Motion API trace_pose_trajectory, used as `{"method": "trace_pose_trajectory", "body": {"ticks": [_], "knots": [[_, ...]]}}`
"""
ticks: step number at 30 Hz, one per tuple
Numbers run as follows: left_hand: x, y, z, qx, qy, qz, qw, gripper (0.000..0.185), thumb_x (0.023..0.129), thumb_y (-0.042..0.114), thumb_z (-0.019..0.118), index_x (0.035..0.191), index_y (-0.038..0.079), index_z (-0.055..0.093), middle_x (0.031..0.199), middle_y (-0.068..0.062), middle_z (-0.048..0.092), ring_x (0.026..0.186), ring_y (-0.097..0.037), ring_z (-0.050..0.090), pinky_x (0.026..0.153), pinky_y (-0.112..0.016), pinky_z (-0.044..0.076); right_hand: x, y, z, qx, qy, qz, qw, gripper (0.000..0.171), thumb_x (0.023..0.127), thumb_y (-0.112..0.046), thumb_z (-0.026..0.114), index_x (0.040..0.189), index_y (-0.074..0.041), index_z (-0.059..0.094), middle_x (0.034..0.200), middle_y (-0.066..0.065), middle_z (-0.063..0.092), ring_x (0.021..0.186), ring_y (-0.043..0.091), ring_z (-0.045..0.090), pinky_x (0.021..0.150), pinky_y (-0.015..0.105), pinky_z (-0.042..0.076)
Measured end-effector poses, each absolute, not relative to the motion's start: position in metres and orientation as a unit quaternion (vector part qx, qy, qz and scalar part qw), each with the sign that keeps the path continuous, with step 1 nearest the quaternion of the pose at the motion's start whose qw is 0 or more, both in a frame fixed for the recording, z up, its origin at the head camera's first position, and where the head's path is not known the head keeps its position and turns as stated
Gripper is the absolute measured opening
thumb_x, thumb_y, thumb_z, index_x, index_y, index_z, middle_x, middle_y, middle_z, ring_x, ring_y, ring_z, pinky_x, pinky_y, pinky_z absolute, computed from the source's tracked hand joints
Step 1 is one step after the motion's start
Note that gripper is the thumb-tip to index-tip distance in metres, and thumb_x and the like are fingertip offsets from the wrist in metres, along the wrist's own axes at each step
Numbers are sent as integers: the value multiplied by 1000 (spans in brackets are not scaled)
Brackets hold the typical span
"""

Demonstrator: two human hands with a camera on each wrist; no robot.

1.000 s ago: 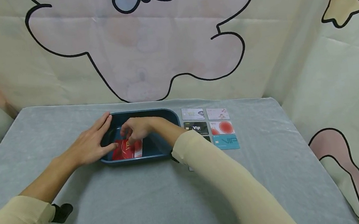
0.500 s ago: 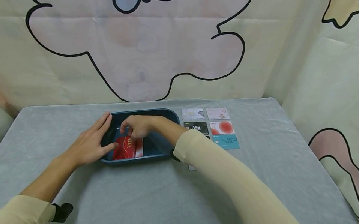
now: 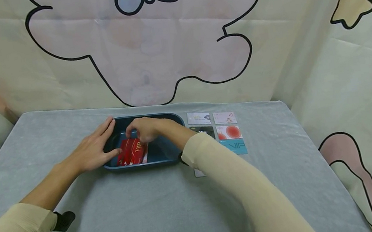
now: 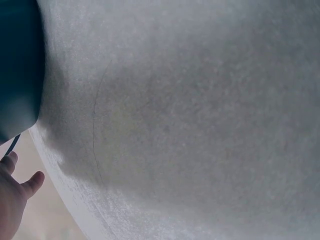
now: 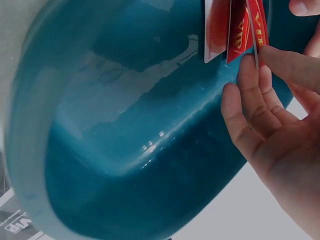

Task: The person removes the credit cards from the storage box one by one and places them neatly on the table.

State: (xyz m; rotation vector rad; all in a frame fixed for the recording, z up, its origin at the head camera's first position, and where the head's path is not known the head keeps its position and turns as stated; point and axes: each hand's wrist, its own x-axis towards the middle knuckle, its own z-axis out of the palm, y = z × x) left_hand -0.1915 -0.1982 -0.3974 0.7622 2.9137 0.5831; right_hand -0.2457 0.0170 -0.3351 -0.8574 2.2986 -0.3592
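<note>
A dark blue tray (image 3: 164, 162) sits on the cloth, with red VIP cards (image 3: 130, 151) at its left end. My left hand (image 3: 96, 149) rests against the tray's left side, fingers straight, thumb over the rim. Inside the tray, my right hand (image 3: 150, 129) pinches a red card (image 5: 259, 25) between thumb and fingers, as the right wrist view shows. That card stands tilted. Beside it are another red VIP card (image 5: 241, 32) and a red-and-white card (image 5: 216, 35). The left wrist view shows mostly cloth, the tray's outer wall (image 4: 20, 70) and part of a hand.
Right of the tray, several cards lie in rows on the grey-blue cloth (image 3: 132, 217): a white one (image 3: 198, 118), one with a red circle (image 3: 229, 132) and a teal VIP card (image 3: 233, 146) among them. My right sleeve (image 3: 230, 180) covers part of the rows. A printed curtain (image 3: 164, 56) hangs behind.
My right hand has risen slightly and shifted a little right, and the red card it pinches has tilted up. My left hand stays on the tray.
</note>
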Motion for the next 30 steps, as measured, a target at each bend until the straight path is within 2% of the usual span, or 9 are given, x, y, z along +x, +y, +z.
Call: {"method": "trace_pose_trajectory", "body": {"ticks": [7, 13, 19, 23, 30], "knots": [[-191, -197, -397, 246, 950, 188, 39, 91, 92, 41, 61, 156, -4, 16, 165, -20, 9, 146, -45, 22, 106, -68, 32, -243, 23, -331, -336, 879, -126, 315, 48, 91, 0, 66, 136, -12, 59, 93, 7, 62, 78, 16, 55, 64, 22, 49], [-192, -197, -397, 246, 950, 191, 41, 92, 92, 42, 62, 157, -3, 15, 165, -20, 9, 145, -45, 23, 107, -68, 31, -241, 31, -326, -343, 877, -130, 309, 44, 90, -3, 70, 133, -11, 60, 91, 6, 61, 77, 15, 56, 64, 22, 49], [-191, -197, -398, 247, 950, 189, 39, 91, 92, 41, 61, 157, -3, 15, 165, -20, 9, 145, -44, 23, 108, -68, 30, -235, 39, -323, -358, 871, -141, 306, 35, 94, 0, 62, 127, -10, 57, 87, 7, 59, 74, 16, 56, 64, 23, 49], [-191, -197, -397, 243, 950, 191, 41, 91, 92, 41, 61, 157, -3, 14, 165, -20, 8, 146, -44, 21, 108, -69, 29, -227, 48, -320, -378, 869, -133, 289, 32, 96, 1, 58, 125, -10, 54, 93, 6, 59, 78, 17, 56, 67, 22, 50], [-191, -197, -396, 240, 951, 189, 43, 92, 91, 41, 61, 157, -2, 13, 165, -20, 8, 146, -44, 20, 108, -69, 28, -216, 72, -311, -382, 876, -151, 253, 33, 95, 1, 60, 125, -10, 54, 103, 4, 61, 94, 16, 59, 79, 22, 53]]}}
